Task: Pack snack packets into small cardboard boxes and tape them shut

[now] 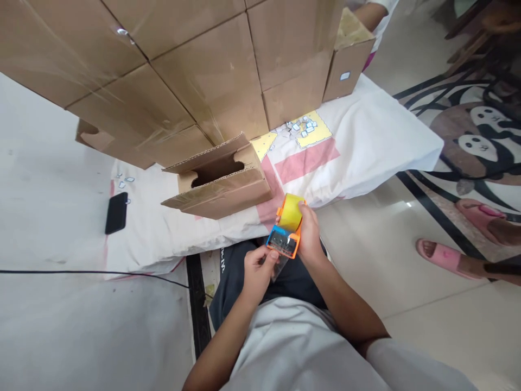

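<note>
There's white lettering [222, 260] on the dark trousers [231, 285], too small to read from here. The tape dispenser [290, 217], orange and blue with a yellow roll, is just above the lap: right hand [310, 231] gripping its side, some fingers hidden behind, left hand [257, 271] pinching clear tape [280, 266] at the blue end. Box stack [211, 70] gets cut off up top.

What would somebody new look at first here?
Probably the bright yellow tape in its orange holder, just below the middle, in the right hand. Then maybe the brown cardboard wall across the top, and the panda rug on the floor at the right.
</note>
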A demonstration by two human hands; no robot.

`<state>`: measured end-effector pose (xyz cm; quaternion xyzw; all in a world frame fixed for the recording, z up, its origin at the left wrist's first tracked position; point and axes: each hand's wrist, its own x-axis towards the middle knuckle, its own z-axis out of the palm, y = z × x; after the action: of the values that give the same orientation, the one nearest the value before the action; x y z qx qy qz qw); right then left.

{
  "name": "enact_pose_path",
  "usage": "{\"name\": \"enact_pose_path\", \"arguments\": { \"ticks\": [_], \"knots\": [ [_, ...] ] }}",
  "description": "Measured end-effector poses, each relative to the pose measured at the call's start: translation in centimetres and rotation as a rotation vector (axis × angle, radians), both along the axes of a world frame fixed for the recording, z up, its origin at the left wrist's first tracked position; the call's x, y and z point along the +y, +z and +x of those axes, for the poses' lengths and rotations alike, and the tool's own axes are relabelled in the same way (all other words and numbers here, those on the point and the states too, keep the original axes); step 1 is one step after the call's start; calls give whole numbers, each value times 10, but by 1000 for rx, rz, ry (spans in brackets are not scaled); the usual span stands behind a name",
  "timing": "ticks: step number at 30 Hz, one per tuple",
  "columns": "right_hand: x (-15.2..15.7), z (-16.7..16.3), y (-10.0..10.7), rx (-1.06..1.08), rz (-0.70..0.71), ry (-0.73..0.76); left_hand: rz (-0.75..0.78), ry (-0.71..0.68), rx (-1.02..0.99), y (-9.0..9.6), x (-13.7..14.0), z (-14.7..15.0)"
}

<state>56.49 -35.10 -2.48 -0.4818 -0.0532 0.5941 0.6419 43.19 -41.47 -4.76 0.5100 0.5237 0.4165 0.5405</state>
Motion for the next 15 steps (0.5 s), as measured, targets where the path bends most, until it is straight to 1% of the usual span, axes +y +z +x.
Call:
{"name": "enact_pose_path", "arguments": {
  "ticks": [5, 7, 10, 12, 14, 15],
  "knots": [
    [-2, 5, 2, 32, 30, -48, 104, 12, 122, 16, -5, 1],
    [-2, 8, 6, 65, 45, -35, 166, 4, 191, 22, -5, 2],
    [-6, 8, 8, 184, 51, 94, 270, -9, 244, 29, -5, 5],
    [-9, 6, 6, 294, 47, 198, 360, -16, 268, 31, -7, 7],
    [-13, 4, 0, 350, 57, 266, 433, -24, 293, 28, -8, 7],
    [-14, 6, -3, 327, 79, 278, 447, -18, 312, 25, -9, 6]
  ]
}}
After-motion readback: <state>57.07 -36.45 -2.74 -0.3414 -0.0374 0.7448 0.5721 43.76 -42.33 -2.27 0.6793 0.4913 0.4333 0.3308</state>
